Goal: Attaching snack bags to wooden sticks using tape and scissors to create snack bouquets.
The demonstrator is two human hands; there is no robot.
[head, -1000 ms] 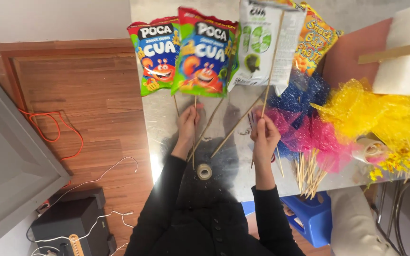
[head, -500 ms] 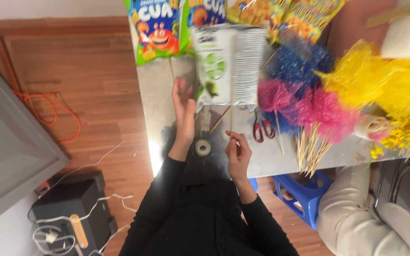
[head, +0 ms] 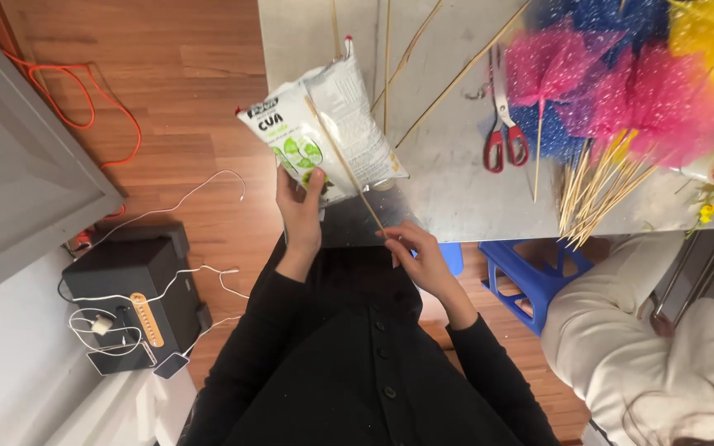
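- My left hand [head: 301, 216] grips a snack bag [head: 324, 132] by its lower edge, thumb on the front, so the white-and-green pack stands up over the near edge of the desk [head: 448, 194].
- My right hand [head: 416, 256] pinches the low end of a skewer [head: 345, 165], which lies slantwise across the bag's front, as if held there for fixing.
- More bare sticks [head: 390, 58] lie loose on the desk beyond the bag.
- Red scissors [head: 502, 124] rest near them, handles toward me.
- Pink, blue and yellow mesh puffs [head: 621, 91] on sticks pile up at the right, stems fanned toward the edge.
- A person in white [head: 621, 330] sits beside me.
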